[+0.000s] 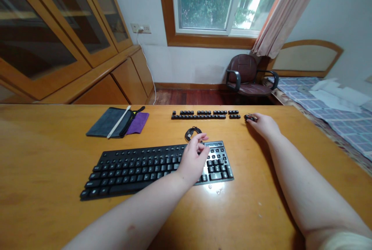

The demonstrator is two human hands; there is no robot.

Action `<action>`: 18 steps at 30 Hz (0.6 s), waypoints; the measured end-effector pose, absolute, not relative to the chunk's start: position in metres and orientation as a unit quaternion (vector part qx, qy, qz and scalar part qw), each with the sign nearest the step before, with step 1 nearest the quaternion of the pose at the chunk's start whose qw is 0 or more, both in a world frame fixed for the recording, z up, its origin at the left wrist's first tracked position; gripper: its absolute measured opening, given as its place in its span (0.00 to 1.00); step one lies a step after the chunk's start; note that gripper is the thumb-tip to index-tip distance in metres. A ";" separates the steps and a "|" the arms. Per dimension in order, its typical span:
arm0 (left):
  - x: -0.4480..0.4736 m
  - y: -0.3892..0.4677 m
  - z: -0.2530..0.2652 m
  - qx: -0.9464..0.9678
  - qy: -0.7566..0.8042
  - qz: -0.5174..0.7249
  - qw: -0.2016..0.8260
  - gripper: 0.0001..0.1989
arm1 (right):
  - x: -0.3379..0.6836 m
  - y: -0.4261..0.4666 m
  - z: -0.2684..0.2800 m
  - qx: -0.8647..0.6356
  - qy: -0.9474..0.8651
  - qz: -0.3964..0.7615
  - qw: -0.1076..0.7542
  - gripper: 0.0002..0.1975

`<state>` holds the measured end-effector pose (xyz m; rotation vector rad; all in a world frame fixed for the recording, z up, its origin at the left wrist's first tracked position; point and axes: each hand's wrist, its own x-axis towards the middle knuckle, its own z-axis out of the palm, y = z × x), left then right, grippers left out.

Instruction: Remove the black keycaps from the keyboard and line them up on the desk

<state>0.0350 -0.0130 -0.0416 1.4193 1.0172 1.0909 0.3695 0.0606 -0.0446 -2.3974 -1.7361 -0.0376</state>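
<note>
A black keyboard lies on the wooden table. Along its upper rows and part of the number pad, keycaps are off and small switches show. Above its right part hovers my left hand, fingers loosely bent and apart, with nothing visible in it. At the right, my right hand has its fingertips closed on a small group of black keycaps; how many it grips is hidden. Two neat lines of removed keycaps run along the back of the table. A coiled black USB cable lies behind the keyboard.
At the back left lie a grey zip pouch, a purple cloth and a pale thin stick, perhaps a brush. Beyond the wooden table stand a brown armchair, a bed and a glass-door cabinet.
</note>
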 end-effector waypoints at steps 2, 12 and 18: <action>0.035 -0.013 -0.041 0.589 0.422 0.455 0.518 0.19 | 0.368 0.061 -0.045 -0.804 -0.589 -0.007 0.086 0.19; 0.035 -0.013 -0.041 0.584 0.420 0.457 0.523 0.19 | 0.366 0.061 -0.043 -0.806 -0.586 -0.009 0.080 0.18; 0.035 -0.013 -0.041 0.590 0.422 0.450 0.521 0.18 | 0.365 0.059 -0.043 -0.806 -0.567 -0.046 0.162 0.19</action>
